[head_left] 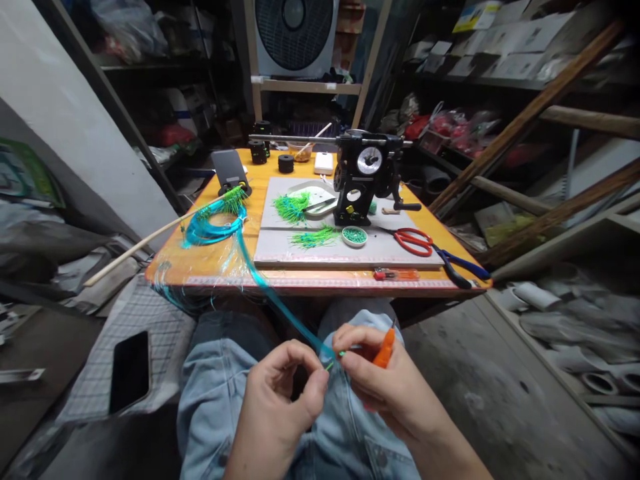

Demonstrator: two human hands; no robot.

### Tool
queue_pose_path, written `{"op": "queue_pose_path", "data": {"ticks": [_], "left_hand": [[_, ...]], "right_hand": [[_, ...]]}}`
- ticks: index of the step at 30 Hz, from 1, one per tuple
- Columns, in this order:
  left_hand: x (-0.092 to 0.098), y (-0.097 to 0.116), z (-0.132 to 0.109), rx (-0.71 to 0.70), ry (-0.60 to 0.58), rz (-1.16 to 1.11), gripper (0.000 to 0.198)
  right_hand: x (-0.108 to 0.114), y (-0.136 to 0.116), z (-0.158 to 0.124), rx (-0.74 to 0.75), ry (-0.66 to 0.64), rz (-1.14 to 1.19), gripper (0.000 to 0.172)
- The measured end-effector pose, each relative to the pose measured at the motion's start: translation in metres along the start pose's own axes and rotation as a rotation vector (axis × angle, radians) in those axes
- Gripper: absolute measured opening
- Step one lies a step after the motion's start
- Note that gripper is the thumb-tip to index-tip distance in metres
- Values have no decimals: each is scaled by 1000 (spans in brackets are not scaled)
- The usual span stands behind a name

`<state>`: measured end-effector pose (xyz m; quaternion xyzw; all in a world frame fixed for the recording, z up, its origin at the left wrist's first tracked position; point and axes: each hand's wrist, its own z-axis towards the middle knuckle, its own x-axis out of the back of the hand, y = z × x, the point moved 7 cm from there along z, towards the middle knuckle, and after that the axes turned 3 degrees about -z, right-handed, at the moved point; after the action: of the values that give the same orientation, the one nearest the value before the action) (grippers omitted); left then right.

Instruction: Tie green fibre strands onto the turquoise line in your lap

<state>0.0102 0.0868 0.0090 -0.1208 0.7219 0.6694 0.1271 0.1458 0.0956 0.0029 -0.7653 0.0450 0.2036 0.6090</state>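
Note:
Above my lap, my left hand [287, 393] pinches a thin green strand [329, 366] between thumb and index finger. Close on its right, my right hand [377, 373] pinches a tiny green piece [342, 354] at its fingertips. An orange pointed tool [385, 348] is tucked in the same hand. A teal bundle of line [280, 305] runs from a coil [213, 230] on the table down to my fingertips. Green bristly strands [314, 237] lie on the grey board [285, 257], beside a small dish of green beads [355, 236].
A black hand-cranked machine [356, 177] stands on the orange table [200, 260]. Red-handled scissors [414, 242], blue-handled pliers [463, 264] and a red cutter [396, 274] lie at the right. A stick [150, 239] juts past the left edge. A phone [130, 371] rests on checked cloth.

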Motion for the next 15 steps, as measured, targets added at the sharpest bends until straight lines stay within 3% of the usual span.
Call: {"op": "queue_pose_path", "data": {"ticks": [4, 11, 15], "left_hand": [[-3, 4, -3, 6, 27, 8, 16], [-2, 6, -4, -4, 27, 11, 16], [-3, 3, -3, -16, -52, 38, 15]], "right_hand": [[-6, 6, -3, -36, 33, 154, 22], [-10, 8, -4, -12, 7, 210, 17], [-13, 8, -4, -5, -20, 218, 14]]}}
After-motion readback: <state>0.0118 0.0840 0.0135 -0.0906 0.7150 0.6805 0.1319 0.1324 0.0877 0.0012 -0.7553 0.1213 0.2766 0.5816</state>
